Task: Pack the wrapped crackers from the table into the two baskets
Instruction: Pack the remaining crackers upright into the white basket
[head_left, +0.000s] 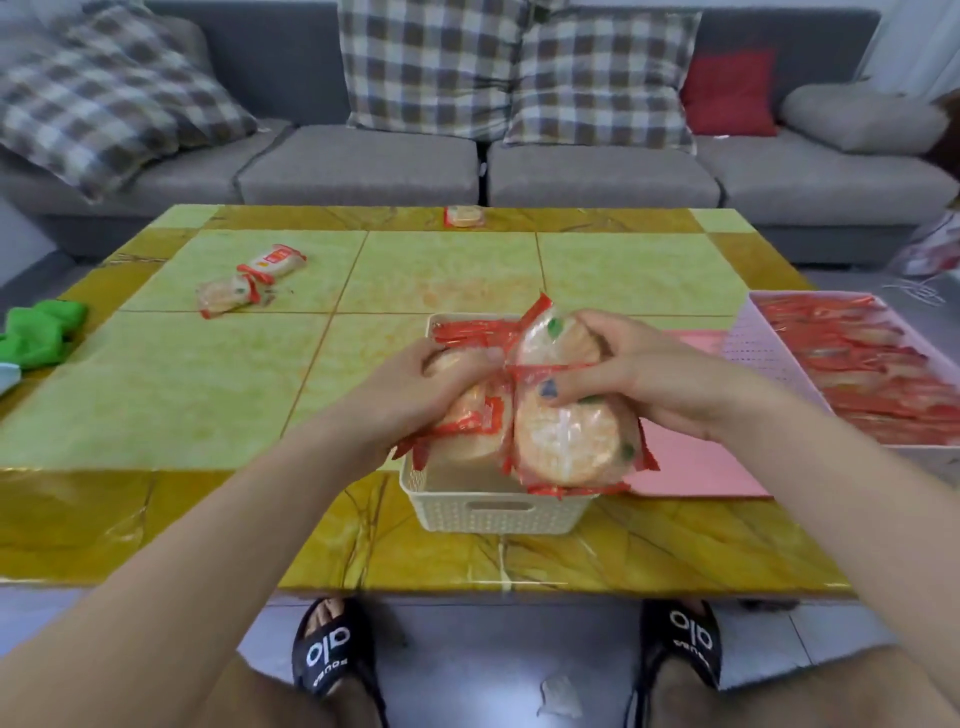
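A cream woven basket (493, 512) stands near the table's front edge, with red-wrapped crackers packed at its far end. Above it my left hand (415, 395) grips a bunch of wrapped crackers (475, 421). My right hand (639, 379) holds another bunch, and a round cracker pack (566, 441) hangs from it over the basket's right side. The pink basket (753, 343) at the right is full of red-wrapped crackers (872, 374). Loose wrapped crackers lie on the table at the left (249, 283), and one lies at the far edge (464, 215).
A green cloth (41, 332) lies at the table's left edge. A pink sheet (696, 462) lies under the pink basket. A grey sofa (363, 166) with checked cushions stands behind the yellow-green tiled table (182, 395). My feet in black slippers (332, 649) are under the front edge.
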